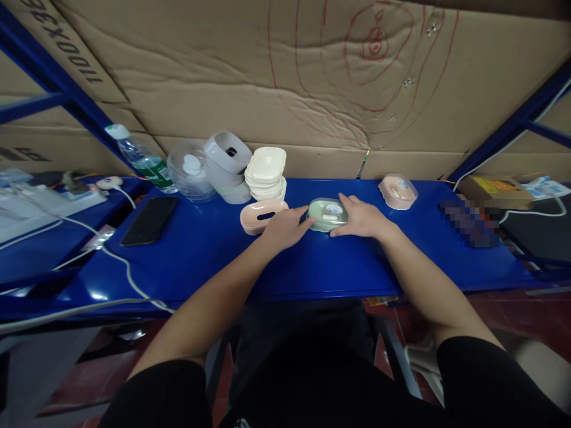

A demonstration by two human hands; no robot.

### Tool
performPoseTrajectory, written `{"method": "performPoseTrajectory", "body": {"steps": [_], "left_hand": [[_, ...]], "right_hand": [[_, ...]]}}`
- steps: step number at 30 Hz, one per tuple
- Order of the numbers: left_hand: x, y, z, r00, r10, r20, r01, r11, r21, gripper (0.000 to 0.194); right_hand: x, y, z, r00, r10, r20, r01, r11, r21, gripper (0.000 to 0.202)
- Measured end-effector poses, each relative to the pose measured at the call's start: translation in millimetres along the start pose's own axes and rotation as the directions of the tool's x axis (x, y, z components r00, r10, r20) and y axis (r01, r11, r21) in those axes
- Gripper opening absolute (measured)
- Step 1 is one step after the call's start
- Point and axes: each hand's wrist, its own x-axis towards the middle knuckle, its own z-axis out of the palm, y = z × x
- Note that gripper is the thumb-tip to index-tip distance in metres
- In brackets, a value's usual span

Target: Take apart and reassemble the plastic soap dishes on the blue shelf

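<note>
A pale green soap box with a clear lid rests on the blue table between my hands. A round white sticker shows on its lid. My left hand grips its left side with thumb and fingertips. From the right, my right hand clasps the other end, thumb at the near edge and fingers at the far edge. Just left of the box sits a pink oval container with a dark slot, partly hidden behind my left hand. A pink box with a clear lid stands apart at the back right.
Behind my left hand are stacked cream lids, grey-white containers and clear round covers. A water bottle leans farther left, near a black phone. A white cable crosses the left side. Cardboard walls the back.
</note>
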Motion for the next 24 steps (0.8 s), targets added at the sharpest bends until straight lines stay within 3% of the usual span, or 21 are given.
{"method": "performPoseTrajectory", "body": {"steps": [4,6,10,14,19,24], "left_hand": [[-2.4,2.6,-1.4,0.999,0.024,-0.033,-0.024,1.0,-0.01,0.06],[-4.5,4.4,-2.2,0.999,0.045,-0.018,-0.045,0.999,-0.001,0.059],[-7.5,7.1,-1.7,0.996,0.079,0.028,-0.08,0.997,0.021,0.058],[-8.3,6.7,-0.4,0.992,0.12,0.041,-0.12,0.993,0.016,0.058],[-9.0,5.1,-1.0,0.986,0.164,0.04,-0.164,0.986,-0.005,0.056],[-10.4,5.0,0.6,0.974,0.216,0.07,-0.218,0.976,0.017,0.055]], "right_hand": [[3.6,29.8,-4.4,0.973,0.196,-0.119,-0.209,0.971,-0.118,0.141],[5.1,43.9,-6.0,0.98,0.132,-0.147,-0.153,0.978,-0.141,0.131],[11.3,59.9,-1.0,0.994,-0.041,-0.099,0.027,0.99,-0.142,0.085],[19.4,71.6,9.4,0.982,0.076,-0.174,-0.106,0.98,-0.168,0.082],[26.7,92.0,13.8,0.891,0.202,-0.408,-0.268,0.957,-0.11,0.068],[28.6,108.3,13.4,0.799,0.304,-0.519,-0.37,0.929,-0.025,0.046]]}}
